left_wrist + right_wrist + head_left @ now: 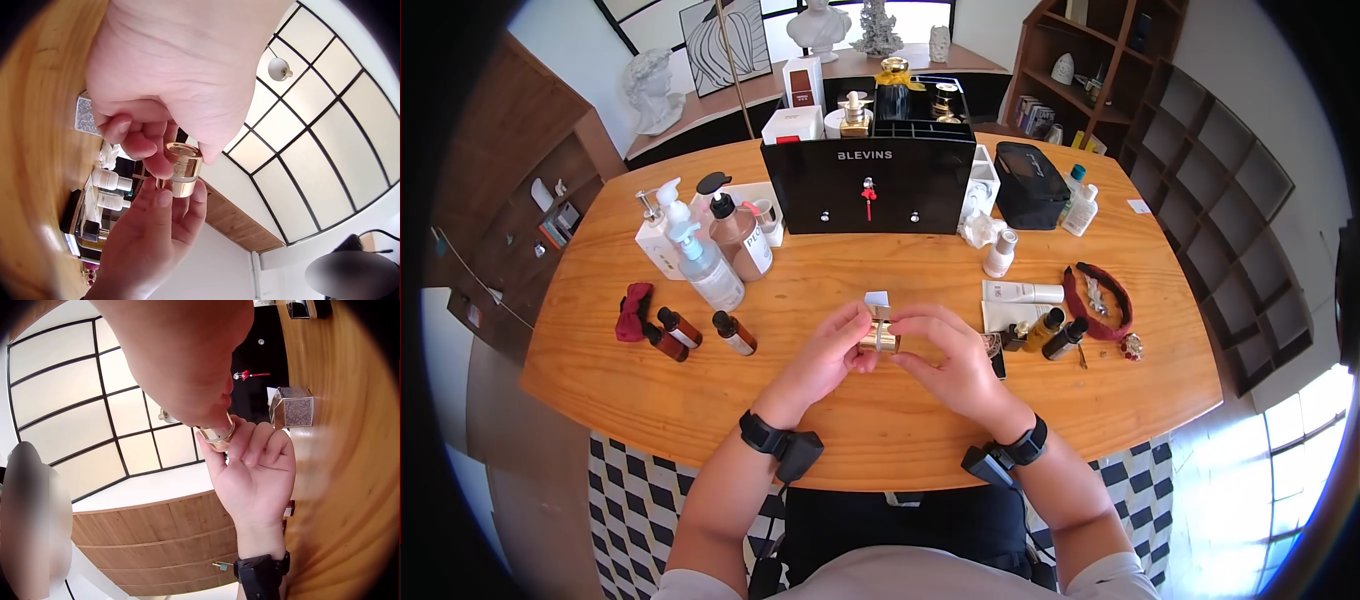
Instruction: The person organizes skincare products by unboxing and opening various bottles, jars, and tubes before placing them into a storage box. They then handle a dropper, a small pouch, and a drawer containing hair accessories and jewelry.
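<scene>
Both hands meet over the middle of the table around a small gold cylindrical container. My left hand pinches one end of it between thumb and fingers. From the other side, my right hand grips it with thumb and fingertips. In the left wrist view the container shows two gold parts with a pale band between them. The right wrist view shows its gold rim, partly hidden by the fingers. Just beyond the hands stands a small box with a speckled grey face.
A black BLEVINS organizer stands at the back. Pump bottles and small brown bottles are on the left, near a dark red bow. On the right lie a white tube, small dark bottles and a red headband.
</scene>
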The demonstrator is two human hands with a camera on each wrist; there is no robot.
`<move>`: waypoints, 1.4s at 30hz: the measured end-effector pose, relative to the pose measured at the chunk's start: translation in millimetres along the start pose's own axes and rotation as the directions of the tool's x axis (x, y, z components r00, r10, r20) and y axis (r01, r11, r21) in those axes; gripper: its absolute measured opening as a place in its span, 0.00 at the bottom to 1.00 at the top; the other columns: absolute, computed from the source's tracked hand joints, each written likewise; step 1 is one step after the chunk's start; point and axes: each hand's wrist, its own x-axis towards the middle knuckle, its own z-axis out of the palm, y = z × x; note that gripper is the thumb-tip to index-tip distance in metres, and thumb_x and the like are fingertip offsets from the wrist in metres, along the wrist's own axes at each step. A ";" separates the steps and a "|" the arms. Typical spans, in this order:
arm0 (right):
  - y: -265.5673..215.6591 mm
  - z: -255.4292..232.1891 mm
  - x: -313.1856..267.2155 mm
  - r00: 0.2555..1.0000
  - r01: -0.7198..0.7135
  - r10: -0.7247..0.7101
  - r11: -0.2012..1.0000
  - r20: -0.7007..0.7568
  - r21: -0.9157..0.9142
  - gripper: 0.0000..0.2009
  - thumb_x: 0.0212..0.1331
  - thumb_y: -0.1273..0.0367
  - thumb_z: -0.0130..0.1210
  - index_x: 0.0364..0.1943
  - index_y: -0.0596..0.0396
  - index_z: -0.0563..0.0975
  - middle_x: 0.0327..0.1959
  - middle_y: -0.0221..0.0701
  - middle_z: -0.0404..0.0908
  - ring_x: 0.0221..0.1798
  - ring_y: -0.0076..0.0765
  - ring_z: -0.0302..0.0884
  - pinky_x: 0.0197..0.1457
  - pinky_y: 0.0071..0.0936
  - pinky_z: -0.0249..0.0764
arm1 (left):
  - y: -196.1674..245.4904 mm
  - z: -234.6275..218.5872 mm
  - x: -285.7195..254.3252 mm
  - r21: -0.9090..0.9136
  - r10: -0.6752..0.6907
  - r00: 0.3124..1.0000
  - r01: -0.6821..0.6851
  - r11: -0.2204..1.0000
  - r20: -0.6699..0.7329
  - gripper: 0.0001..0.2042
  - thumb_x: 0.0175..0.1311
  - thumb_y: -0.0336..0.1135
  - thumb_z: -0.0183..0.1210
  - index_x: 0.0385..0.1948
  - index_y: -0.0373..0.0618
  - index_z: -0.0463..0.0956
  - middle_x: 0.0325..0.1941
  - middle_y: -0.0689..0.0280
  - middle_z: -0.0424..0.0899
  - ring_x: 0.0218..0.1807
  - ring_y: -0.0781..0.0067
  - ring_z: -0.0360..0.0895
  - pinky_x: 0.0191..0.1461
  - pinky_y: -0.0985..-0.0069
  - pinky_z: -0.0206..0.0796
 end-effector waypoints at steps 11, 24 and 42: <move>10.0 -5.3 -12.0 0.973 -0.210 0.225 0.951 0.042 -0.228 0.11 0.64 0.65 0.64 0.39 0.58 0.78 0.27 0.38 0.81 0.26 0.40 0.81 0.30 0.34 0.77 | -0.1 11.2 1.0 0.020 0.022 1.000 -0.021 1.000 -0.014 0.17 0.78 0.53 0.49 0.40 0.49 0.70 0.38 0.70 0.78 0.33 0.78 0.75 0.36 0.81 0.65; 7.0 1.7 -5.3 0.985 -0.153 0.161 0.982 0.065 -0.108 0.19 0.56 0.71 0.68 0.51 0.60 0.77 0.35 0.36 0.80 0.40 0.40 0.80 0.46 0.33 0.77 | -4.3 8.3 -0.5 0.160 0.003 1.000 -0.001 0.987 -0.011 0.13 0.77 0.46 0.54 0.47 0.48 0.70 0.46 0.69 0.80 0.39 0.84 0.73 0.42 0.83 0.67; 40.4 11.9 -17.0 0.910 -0.300 0.390 0.851 -0.138 0.432 0.19 0.65 0.77 0.61 0.60 0.60 0.73 0.49 0.31 0.79 0.49 0.26 0.78 0.57 0.24 0.75 | -24.2 -15.1 8.2 0.438 0.456 0.825 -0.293 0.850 -0.334 0.12 0.74 0.39 0.56 0.47 0.44 0.67 0.37 0.67 0.75 0.36 0.82 0.73 0.37 0.83 0.61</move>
